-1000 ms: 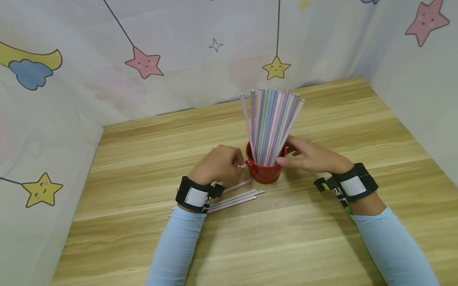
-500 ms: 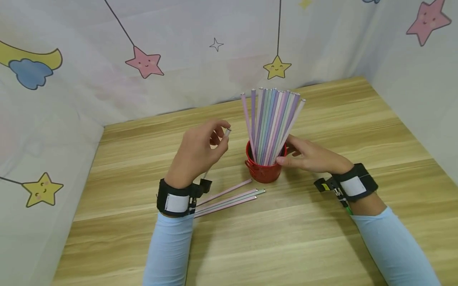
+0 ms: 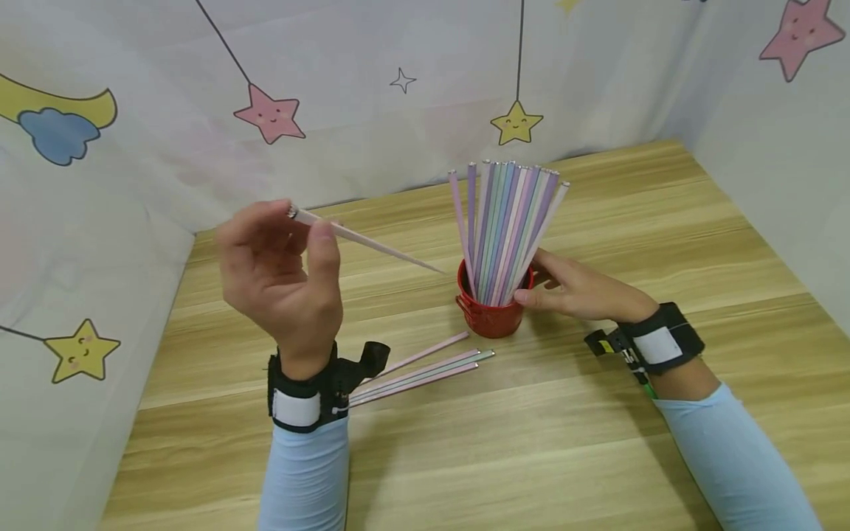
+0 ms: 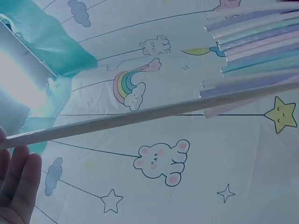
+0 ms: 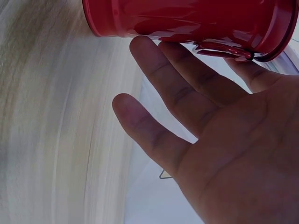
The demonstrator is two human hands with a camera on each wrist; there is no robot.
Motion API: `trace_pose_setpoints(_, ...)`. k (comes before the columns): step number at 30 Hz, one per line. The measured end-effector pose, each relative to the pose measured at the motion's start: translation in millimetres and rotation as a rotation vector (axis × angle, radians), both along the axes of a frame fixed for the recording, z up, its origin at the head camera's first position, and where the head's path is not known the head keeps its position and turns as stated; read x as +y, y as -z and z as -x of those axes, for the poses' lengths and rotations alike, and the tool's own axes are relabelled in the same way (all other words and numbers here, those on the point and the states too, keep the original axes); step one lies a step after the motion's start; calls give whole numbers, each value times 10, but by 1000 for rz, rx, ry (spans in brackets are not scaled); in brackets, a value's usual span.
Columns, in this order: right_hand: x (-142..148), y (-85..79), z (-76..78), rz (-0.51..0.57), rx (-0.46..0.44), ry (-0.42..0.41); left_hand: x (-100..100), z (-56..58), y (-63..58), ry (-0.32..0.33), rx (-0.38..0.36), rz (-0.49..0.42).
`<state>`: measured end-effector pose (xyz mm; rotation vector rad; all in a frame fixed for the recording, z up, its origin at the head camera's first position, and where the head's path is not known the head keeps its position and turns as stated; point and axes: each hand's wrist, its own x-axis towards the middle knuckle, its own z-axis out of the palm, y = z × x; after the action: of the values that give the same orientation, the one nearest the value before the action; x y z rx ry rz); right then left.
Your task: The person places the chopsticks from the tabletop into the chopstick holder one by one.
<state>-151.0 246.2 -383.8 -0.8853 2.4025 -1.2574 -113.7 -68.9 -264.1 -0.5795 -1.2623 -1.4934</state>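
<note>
A small red bucket (image 3: 494,318) stands on the table, packed with upright pastel sticks (image 3: 505,228) that look like straws with silvery ends. Left of it my raised left hand (image 3: 282,280) pinches one pale straw-like stick (image 3: 372,242) near its silvery end, the far end pointing down toward the bucket. In the left wrist view this stick (image 4: 140,114) crosses in front of the bundle. My right hand (image 3: 578,286) holds the bucket's right side, thumb at the rim and fingers reaching behind. The right wrist view shows fingertips (image 5: 142,44) against the red wall, the little finger apart.
Several loose pastel sticks (image 3: 418,375) lie on the wooden table (image 3: 564,442) in front of the bucket and to its left, partly behind the left wrist strap. A white curtain (image 3: 372,133) printed with stars hangs behind the table.
My left hand has moved from beside the bucket to the left and up, lifting the pale stick and turning palm into view. The right hand has stayed at the bucket.
</note>
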Motion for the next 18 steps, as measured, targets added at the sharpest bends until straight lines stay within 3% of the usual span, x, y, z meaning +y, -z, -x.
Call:
trace_pose_setpoints(4,0,-3,-2,6,-2,-3,-6,-11,-36,34,-2,-133)
trace_pose_setpoints(7,4,-6,-6,11,-3,-6,25,12,-10,69,-22,-116)
trace_pose_setpoints(15,-1,-8,-12,11,-13,0,199,99,187,63,-54,213)
trace_pose_setpoints(18,-6,-8,-4,12,-13,-1,252,159,283,86,-85,291)
